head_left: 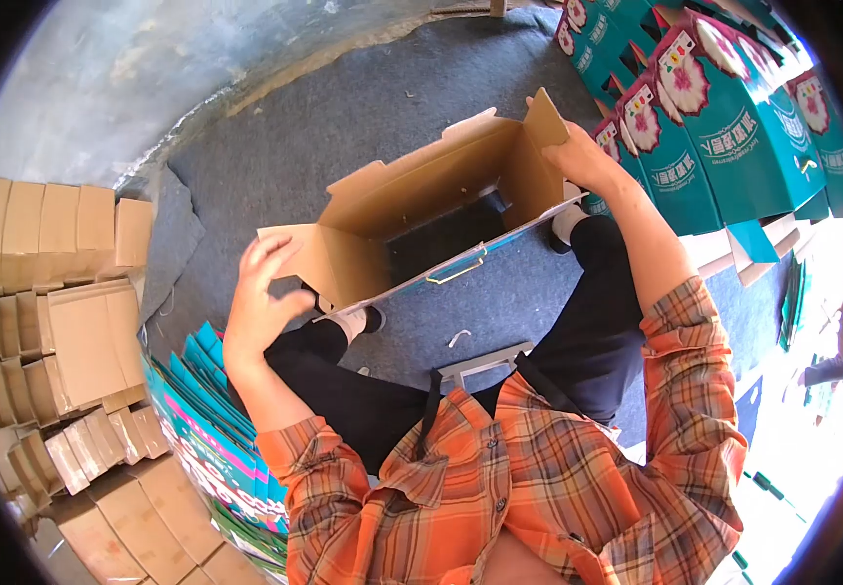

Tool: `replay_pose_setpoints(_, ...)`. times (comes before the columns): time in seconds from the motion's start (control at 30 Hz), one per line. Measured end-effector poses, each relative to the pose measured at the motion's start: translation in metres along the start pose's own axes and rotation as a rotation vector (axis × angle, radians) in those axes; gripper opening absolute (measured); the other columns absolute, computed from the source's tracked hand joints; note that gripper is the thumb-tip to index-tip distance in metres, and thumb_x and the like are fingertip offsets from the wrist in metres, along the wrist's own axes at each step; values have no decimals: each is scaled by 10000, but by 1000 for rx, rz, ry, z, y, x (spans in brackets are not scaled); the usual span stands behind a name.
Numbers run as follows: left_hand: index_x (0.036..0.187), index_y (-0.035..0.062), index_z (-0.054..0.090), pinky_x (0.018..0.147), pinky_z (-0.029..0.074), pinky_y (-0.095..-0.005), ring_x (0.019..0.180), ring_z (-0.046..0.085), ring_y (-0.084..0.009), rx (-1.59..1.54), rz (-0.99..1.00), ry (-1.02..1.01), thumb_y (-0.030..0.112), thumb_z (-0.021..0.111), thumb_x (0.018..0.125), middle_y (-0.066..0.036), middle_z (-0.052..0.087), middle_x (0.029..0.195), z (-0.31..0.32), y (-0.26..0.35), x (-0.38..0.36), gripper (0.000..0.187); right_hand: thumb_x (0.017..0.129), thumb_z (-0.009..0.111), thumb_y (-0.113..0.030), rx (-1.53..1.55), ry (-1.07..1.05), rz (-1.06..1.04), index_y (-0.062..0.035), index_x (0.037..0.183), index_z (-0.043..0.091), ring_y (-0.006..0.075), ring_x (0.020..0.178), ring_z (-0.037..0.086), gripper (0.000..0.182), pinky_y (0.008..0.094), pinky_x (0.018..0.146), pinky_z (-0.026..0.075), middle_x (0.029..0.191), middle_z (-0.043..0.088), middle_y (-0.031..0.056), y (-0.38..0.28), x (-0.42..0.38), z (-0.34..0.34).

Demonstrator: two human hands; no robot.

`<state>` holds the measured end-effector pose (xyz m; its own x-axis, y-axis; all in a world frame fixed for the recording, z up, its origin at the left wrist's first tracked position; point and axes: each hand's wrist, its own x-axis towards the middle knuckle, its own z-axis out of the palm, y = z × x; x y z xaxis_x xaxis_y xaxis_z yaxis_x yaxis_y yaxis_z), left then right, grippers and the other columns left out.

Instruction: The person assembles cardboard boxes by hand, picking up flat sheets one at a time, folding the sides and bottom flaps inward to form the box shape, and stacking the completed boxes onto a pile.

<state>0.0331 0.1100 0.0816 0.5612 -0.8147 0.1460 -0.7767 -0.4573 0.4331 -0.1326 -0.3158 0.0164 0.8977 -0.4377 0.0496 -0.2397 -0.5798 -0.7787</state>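
Between my legs stands a cardboard box, brown inside, with its top open and dark floor showing through the bottom. A small pale-yellow handle sits on its near side. My right hand grips the box at its right end, fingers over the raised end flap. At the left end, my left hand has its fingers curved and its thumb well apart, right by the outward-leaning left flap. Nothing shows between the left fingers and thumb.
Finished teal boxes with flower prints stand at the right. Flat teal printed cartons lie stacked beside my left leg. Brown cardboard boxes pile up along the left. A grey wall rises behind the dark floor covering.
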Motion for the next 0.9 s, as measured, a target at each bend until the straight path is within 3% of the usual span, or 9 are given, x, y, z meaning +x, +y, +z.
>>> replay_pose_setpoints(0.1,1325,53,510,1103,307,-420,1344,372,-288,-387,-71,-137,308,843,578,-130,417,1417,-1,4,-11,857,828,453,-52,34,10,17,-113,1454,351,211,973,606,637,318,795,490,1119,622,157,-2,-2,-1)
replay_pose_setpoints(0.17,1322,46,510,1103,308,-412,1344,373,-287,-361,-90,-108,294,830,602,-130,425,1413,5,7,-8,827,850,490,-84,211,-101,267,-124,1457,358,179,917,615,623,326,721,508,1049,624,88,-19,-7,-9)
replay_pose_setpoints(0.33,1189,2,594,1009,387,-404,1216,482,-308,1,-265,153,153,741,712,-137,546,1237,42,-1,6,522,889,541,-163,388,-136,398,-67,1323,495,179,864,630,446,367,678,529,1031,628,73,-15,-5,-11)
replay_pose_setpoints(0.4,1191,38,600,956,394,-481,1193,465,-350,53,-299,226,197,790,678,-131,547,1222,52,7,13,570,903,562,-206,434,-76,414,-38,1237,537,184,818,637,375,354,644,529,994,638,74,-12,-5,-11)
replay_pose_setpoints(0.5,1153,118,632,1060,200,-652,1322,360,-340,400,-381,282,235,835,629,-89,534,1253,59,30,23,574,916,576,-244,353,-128,419,-47,1244,523,164,835,624,386,318,646,519,1008,646,66,-16,-4,-14)
replay_pose_setpoints(0.6,1184,128,617,1073,120,-690,1367,310,-337,541,-402,275,247,821,654,-75,520,1287,62,41,26,581,899,591,-243,256,-129,421,-23,1226,526,142,868,612,399,297,672,505,1027,645,66,-13,-6,-10)
replay_pose_setpoints(0.67,1201,133,610,1071,105,-696,1381,291,-336,573,-400,277,254,817,660,-76,513,1305,62,45,27,591,809,649,-219,68,-96,292,69,1070,586,261,827,655,394,365,682,527,954,662,171,11,-3,-1)
replay_pose_setpoints(0.77,1220,134,597,1069,86,-702,1399,266,-339,621,-369,256,237,790,692,-82,494,1343,69,48,28,572,751,685,-198,-226,-127,317,98,1070,570,348,952,645,450,396,819,505,1004,645,262,-18,-12,-1)
replay_pose_setpoints(0.9,1318,143,516,1067,72,-707,1405,263,-351,686,-256,149,149,716,755,-98,456,1392,96,28,28,597,742,682,-181,-189,-114,371,107,1083,560,394,1056,601,463,406,913,463,1056,620,306,-18,-14,3)
